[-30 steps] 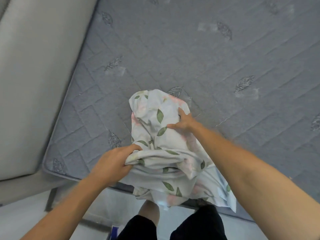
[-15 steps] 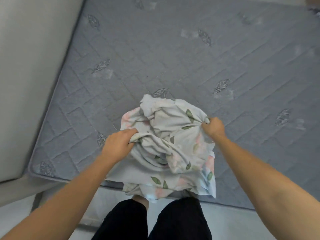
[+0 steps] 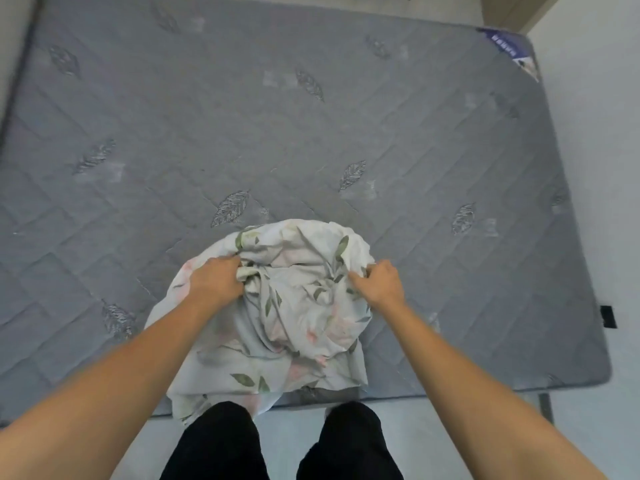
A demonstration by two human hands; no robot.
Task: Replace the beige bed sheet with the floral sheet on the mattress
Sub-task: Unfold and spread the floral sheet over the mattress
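A bare grey quilted mattress [image 3: 311, 133] fills most of the frame. The floral sheet [image 3: 294, 306] lies bunched in the lower centre, on the mattress's near edge, its lower folds hanging over that edge toward the person's black-clad legs [image 3: 221, 441]. The left hand [image 3: 216, 284] grips a fold on the bundle's left side, fingers curled into the cloth. The right hand [image 3: 379, 284] clutches a gathered fold on its right side. A blue label [image 3: 512, 50] sits at the mattress's upper right corner.
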